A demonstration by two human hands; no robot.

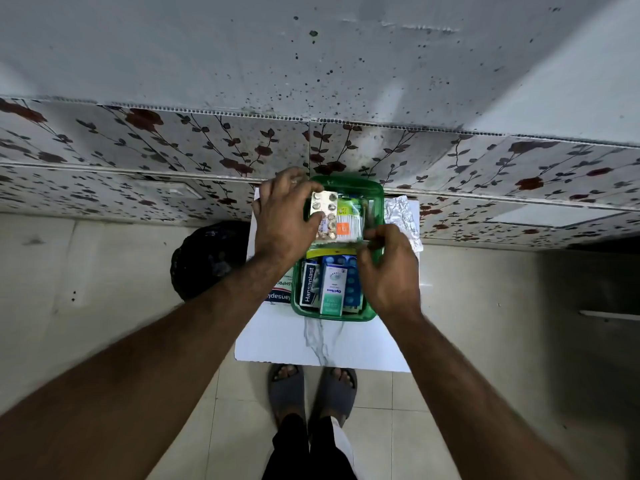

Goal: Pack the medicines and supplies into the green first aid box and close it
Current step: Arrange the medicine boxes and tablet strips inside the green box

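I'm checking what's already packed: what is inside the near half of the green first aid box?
In the green first aid box: a Hansaplast box, an Optibex carton and a blue blister strip. The right hand covers the right side.

"Hansaplast" in white letters running up the side of a dark blue box (309, 285) standing in the green first aid box (375, 199). "Optibex", or close to it, on the white-and-teal carton (333, 289) beside it. Upside-down, partly hidden "ansapla" on a white pack (277, 295) lying on the counter (311, 341). Print on the cotton bud packet (348, 220) too small to read.
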